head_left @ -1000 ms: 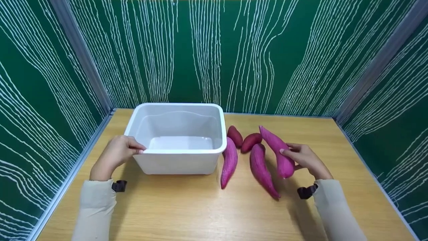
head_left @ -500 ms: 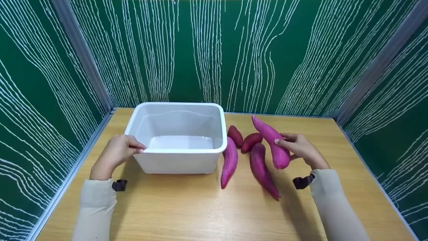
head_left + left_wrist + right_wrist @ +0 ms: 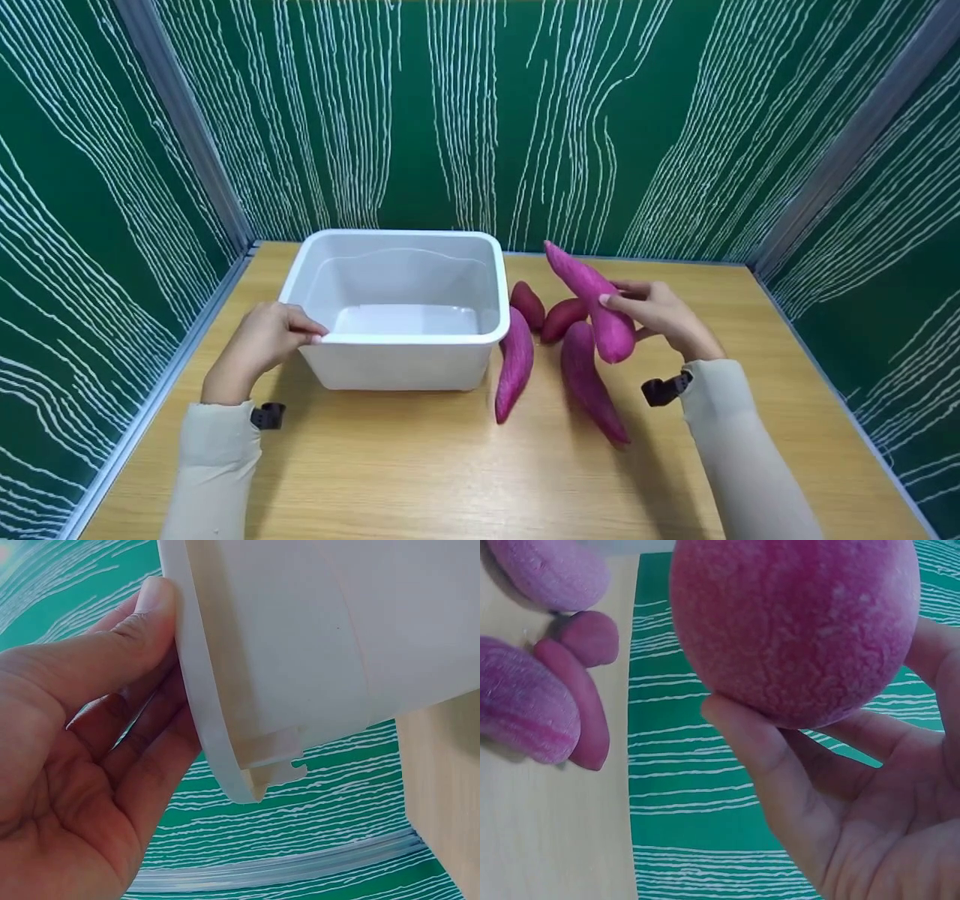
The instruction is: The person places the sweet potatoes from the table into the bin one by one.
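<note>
The right hand (image 3: 667,315) is curled round the thick end of a pink-purple sweet potato (image 3: 589,300), thumb on one side and fingers on the other. It holds the sweet potato tilted above the worktop (image 3: 420,465), the thin tip pointing away and to the left. The left hand (image 3: 259,341) pinches the rim of a white bin (image 3: 405,367) at its near left corner, thumb and fingers on opposite sides of the edge.

Below and to the left of the held piece, a darker purple sweet potato (image 3: 589,386) lies with its narrow end toward the person. Two small dark red tubers (image 3: 527,306) lie close together behind it. Just beside the bin's right wall lies a curved pink sweet potato (image 3: 514,367); whether it touches the wall I cannot tell.

Light sleeves (image 3: 742,435) cover both forearms, with a small black device (image 3: 666,389) at each wrist. Green panels (image 3: 405,150) with wavy white lines stand around the worktop, joined by metal posts (image 3: 187,120).
</note>
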